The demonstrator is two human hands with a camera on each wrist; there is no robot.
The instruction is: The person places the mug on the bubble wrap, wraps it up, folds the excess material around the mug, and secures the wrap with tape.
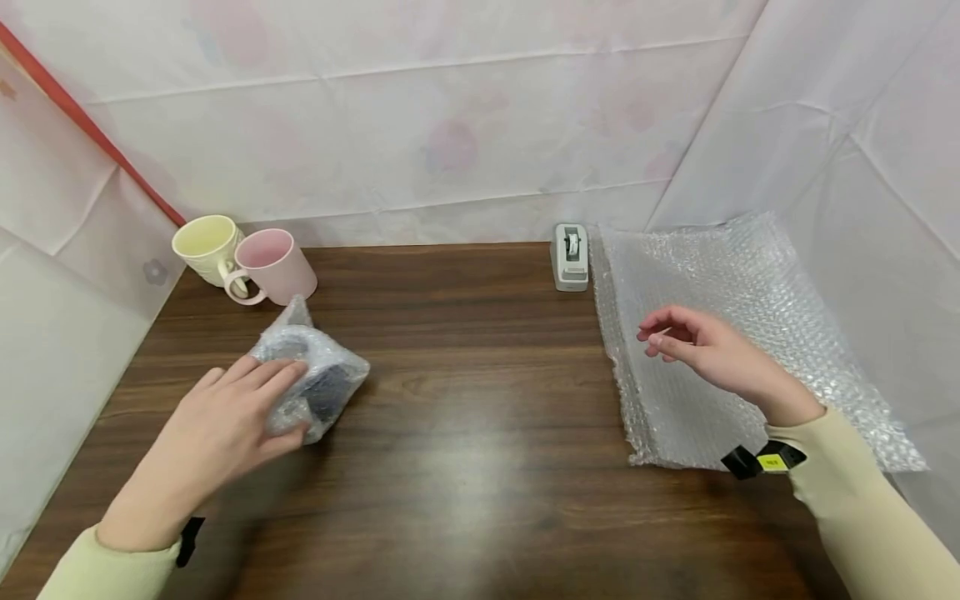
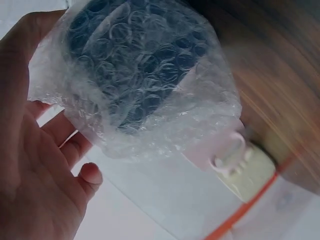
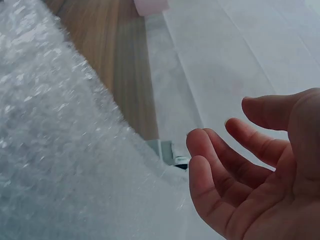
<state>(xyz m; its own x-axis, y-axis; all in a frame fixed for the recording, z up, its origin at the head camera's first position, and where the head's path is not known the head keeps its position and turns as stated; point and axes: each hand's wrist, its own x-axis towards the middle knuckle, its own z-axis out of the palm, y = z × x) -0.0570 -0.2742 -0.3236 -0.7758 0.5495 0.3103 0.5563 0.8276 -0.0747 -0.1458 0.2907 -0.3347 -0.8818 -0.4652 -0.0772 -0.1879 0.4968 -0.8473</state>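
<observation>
On the left of the table, my left hand grips a bubble-wrapped bundle, fingers over its top and thumb at its near side. Through the clear wrap shows something rounded and dark blue, most plainly in the left wrist view, where the bundle fills the upper part. What kind of thing is inside, I cannot tell. Over on the right, my right hand hovers above bubble wrap sheets, its fingers loosely curved with nothing between them. In the right wrist view, that hand is beside the wrap.
Behind the bundle stand a pink mug and a pale yellow mug, close together at the back left. A grey-white tape dispenser sits at the back, by the left edge of the sheets. Pale curtains enclose the brown wooden table.
</observation>
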